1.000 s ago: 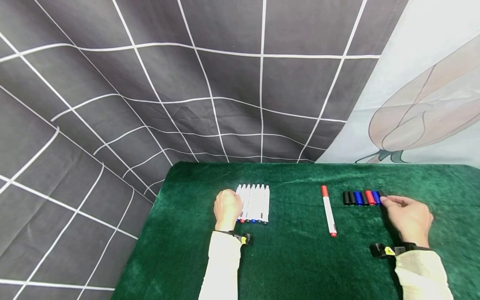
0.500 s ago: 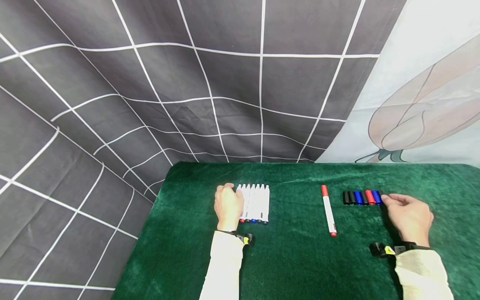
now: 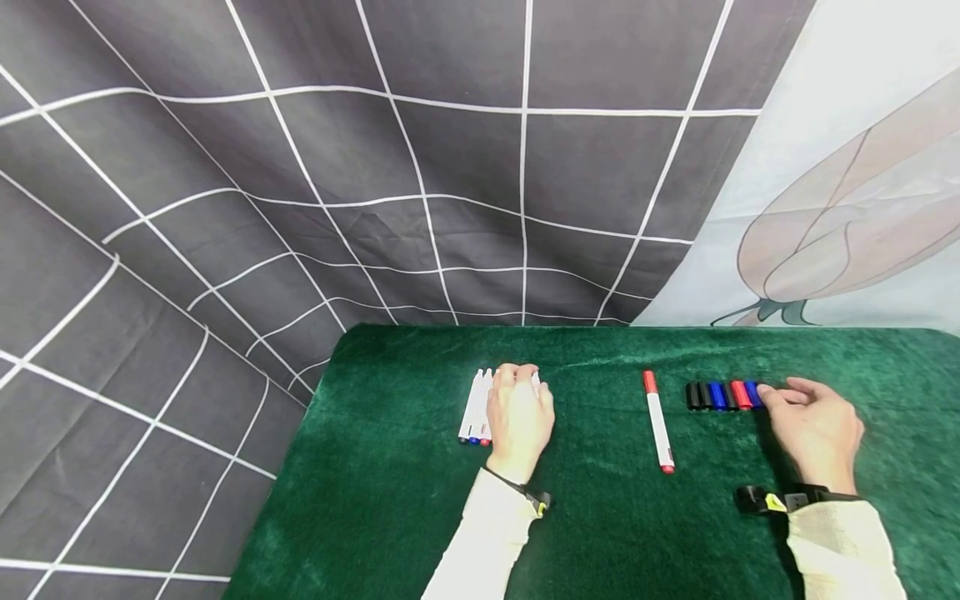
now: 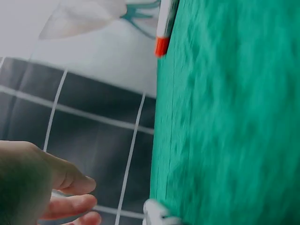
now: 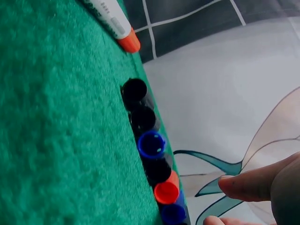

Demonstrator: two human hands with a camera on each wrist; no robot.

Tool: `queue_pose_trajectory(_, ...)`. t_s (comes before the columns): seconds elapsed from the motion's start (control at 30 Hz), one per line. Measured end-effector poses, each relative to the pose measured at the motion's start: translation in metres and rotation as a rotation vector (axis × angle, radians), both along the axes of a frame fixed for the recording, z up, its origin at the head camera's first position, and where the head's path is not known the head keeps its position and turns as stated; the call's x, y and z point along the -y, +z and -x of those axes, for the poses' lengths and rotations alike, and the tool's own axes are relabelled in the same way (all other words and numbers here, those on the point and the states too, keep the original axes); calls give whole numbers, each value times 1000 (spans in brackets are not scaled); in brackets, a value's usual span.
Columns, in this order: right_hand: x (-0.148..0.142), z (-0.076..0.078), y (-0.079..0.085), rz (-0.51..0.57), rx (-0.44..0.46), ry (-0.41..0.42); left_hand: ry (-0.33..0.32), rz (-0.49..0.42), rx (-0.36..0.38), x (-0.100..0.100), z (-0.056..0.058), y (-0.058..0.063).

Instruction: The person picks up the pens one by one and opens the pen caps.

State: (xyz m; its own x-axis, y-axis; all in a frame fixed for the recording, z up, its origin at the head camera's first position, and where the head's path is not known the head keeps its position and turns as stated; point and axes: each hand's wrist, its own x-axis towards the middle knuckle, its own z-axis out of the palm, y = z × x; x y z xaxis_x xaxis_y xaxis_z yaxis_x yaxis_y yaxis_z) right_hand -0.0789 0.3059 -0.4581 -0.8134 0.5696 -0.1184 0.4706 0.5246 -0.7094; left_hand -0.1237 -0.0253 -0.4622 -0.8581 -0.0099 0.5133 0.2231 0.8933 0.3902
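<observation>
Uncapped white markers (image 3: 476, 410) lie side by side on the green cloth in the head view, tips pointing away, with black, blue and red near ends. My left hand (image 3: 519, 421) is over the right part of this row and hides several of them. In the left wrist view its fingers (image 4: 75, 185) are spread and hold nothing; one white marker tip (image 4: 157, 213) shows at the bottom. A row of black, blue and red caps (image 3: 717, 396) lies to the right. Beside its right end is my right hand (image 3: 817, 433), thumb and fingers apart and nothing between them.
A red-capped marker (image 3: 657, 421) lies alone between the uncapped markers and the caps. The green cloth (image 3: 600, 533) covers the table, which ends at a grey gridded curtain (image 3: 465, 167) and a white sheet with a flower print (image 3: 840, 167).
My left hand has moved right, from the left end of the marker row to over its right part. The leftmost markers now show and lean slightly. The right hand has barely shifted.
</observation>
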Motion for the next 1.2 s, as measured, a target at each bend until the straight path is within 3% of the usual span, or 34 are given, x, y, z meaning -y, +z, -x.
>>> queue_pose_trajectory(0.1, 3, 0, 2, -7, -12, 11, -69, 43, -26, -10, -5, -2)
queue_pose_trajectory(0.23, 10, 1, 4, -22, -19, 34, -216, 120, -38, -22, -12, -2)
queue_pose_trajectory(0.43, 19, 1, 5, -35, -41, 58, -496, 323, 34, -39, -23, -1)
queue_pose_trajectory(0.57, 22, -1, 6, -37, -66, 67, -623, 486, 100, -48, -32, -2)
queue_pose_trajectory(0.77, 27, 0, 7, -57, -70, 68, -746, 611, 236, -54, -44, -1)
queue_pose_trajectory(0.93, 30, 1, 8, -66, -67, 68, -801, 675, 316, -53, -47, 0)
queue_pose_trajectory(1.2, 33, 3, 8, -90, -72, 82, -864, 636, 355, -54, -46, -1)
